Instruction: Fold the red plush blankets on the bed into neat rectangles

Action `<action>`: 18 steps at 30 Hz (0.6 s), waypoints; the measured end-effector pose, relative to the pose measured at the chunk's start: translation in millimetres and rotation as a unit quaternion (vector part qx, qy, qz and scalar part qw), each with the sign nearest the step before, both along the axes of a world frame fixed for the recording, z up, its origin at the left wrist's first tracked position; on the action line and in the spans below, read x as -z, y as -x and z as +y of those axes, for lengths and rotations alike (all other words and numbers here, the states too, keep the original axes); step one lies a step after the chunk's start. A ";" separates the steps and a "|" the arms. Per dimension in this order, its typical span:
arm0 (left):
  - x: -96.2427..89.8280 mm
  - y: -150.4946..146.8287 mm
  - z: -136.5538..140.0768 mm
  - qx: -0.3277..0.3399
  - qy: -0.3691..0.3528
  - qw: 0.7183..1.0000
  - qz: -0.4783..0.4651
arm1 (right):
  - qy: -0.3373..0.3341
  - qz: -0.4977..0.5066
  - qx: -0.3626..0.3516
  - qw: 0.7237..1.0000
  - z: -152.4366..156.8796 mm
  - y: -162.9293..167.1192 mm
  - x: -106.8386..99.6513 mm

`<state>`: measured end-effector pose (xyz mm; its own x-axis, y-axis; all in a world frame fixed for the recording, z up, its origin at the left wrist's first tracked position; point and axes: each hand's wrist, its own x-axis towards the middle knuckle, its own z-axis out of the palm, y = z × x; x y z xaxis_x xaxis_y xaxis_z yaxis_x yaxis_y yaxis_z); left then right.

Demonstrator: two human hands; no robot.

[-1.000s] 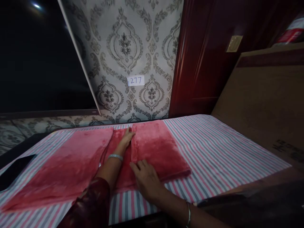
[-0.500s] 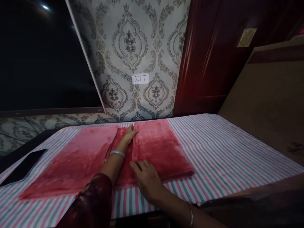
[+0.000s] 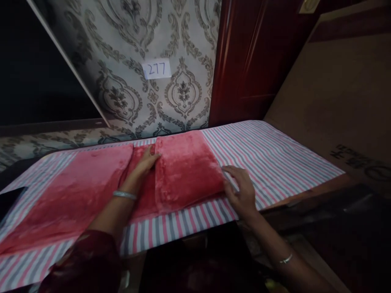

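A plush red-pink blanket (image 3: 186,171) lies folded on the striped cloth, its left and right parts turned in with a darker red strip between them. My left hand (image 3: 148,159) rests at the inner edge of the right fold, fingers apart, over that strip. At the outer right edge of the blanket is my right hand (image 3: 241,189), its fingers spread and the fingertips at the edge. Neither hand is closed on the fabric. Part of the middle strip is hidden behind my left forearm.
A pink, grey and white striped cloth (image 3: 241,142) covers the table. A dark flat device (image 3: 10,201) lies at the left edge. A large cardboard box (image 3: 342,89) stands on the right. Behind are a dark screen (image 3: 39,73) and a wall label reading 277 (image 3: 157,68).
My right hand has moved from the inner edge of the right fold to the blanket's outer right edge. My left hand stays by the inner edge. The view has shifted right and down.
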<state>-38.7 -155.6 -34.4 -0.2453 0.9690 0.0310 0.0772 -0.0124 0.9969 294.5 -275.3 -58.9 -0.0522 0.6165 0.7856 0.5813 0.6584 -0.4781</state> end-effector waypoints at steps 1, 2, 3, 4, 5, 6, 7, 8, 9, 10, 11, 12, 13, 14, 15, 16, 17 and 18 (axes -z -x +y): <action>2.8 -0.5 -6.3 -0.001 0.011 1.000 -0.008 | 0.023 0.009 0.017 1.000 1.5 -14.3 7.1; 5.7 -1.4 -12.4 -0.003 0.026 1.000 -0.017 | 0.051 0.013 0.021 0.998 2.3 -25.0 15.3; 8.5 -2.7 -18.2 -0.007 0.039 0.999 -0.025 | 0.077 0.013 0.013 0.997 2.5 -31.9 23.8; 11.0 -4.3 -23.4 -0.011 0.044 0.998 -0.033 | 0.100 0.009 -0.001 0.995 2.5 -35.2 32.0; 12.9 -6.1 -27.9 -0.012 0.044 0.998 -0.040 | 0.115 0.003 -0.014 0.993 2.6 -35.4 39.4; 14.2 -7.9 -31.6 -0.010 0.042 0.998 -0.047 | 0.122 -0.005 -0.021 0.992 3.0 -33.3 45.3; 14.7 -9.6 -34.4 -0.008 0.038 0.998 -0.053 | 0.123 -0.012 -0.022 0.992 3.9 -29.6 49.6; 14.7 -11.1 -36.4 -0.008 0.035 0.998 -0.057 | 0.121 -0.017 -0.018 0.992 5.3 -25.2 52.0; 14.1 -12.3 -37.6 -0.010 0.034 0.997 -0.062 | 0.118 -0.020 -0.012 0.993 7.2 -20.7 52.7; 13.2 -13.3 -38.3 -0.013 0.035 0.997 -0.069 | 0.116 -0.022 -0.005 0.993 9.5 -16.6 52.2; 12.2 -14.0 -38.6 -0.017 0.038 0.996 -0.077 | 0.116 -0.025 0.000 0.993 11.9 -13.3 50.7; 11.4 -14.4 -38.6 -0.022 0.043 0.995 -0.086 | 0.119 -0.029 0.005 0.993 14.3 -10.7 48.7; 10.8 -14.7 -38.6 -0.026 0.048 0.994 -0.094 | 0.122 -0.034 0.010 0.992 16.3 -9.0 46.6; 10.6 -14.7 -38.6 -0.030 0.052 0.993 -0.102 | 0.126 -0.039 0.016 0.991 18.0 -7.9 44.8; 10.7 -14.7 -38.8 -0.034 0.055 0.992 -0.107 | 0.130 -0.044 0.022 0.990 19.3 -7.4 43.3; 11.1 -14.5 -39.0 -0.039 0.056 0.992 -0.109 | 0.133 -0.046 0.028 0.990 20.2 -7.4 42.4; 11.7 -14.3 -39.3 -0.044 0.057 0.991 -0.109 | 0.135 -0.047 0.034 0.989 20.7 -7.6 42.0; 12.2 -14.1 -39.6 -0.050 0.057 0.991 -0.106 | 0.138 -0.047 0.039 0.989 21.0 -8.1 42.2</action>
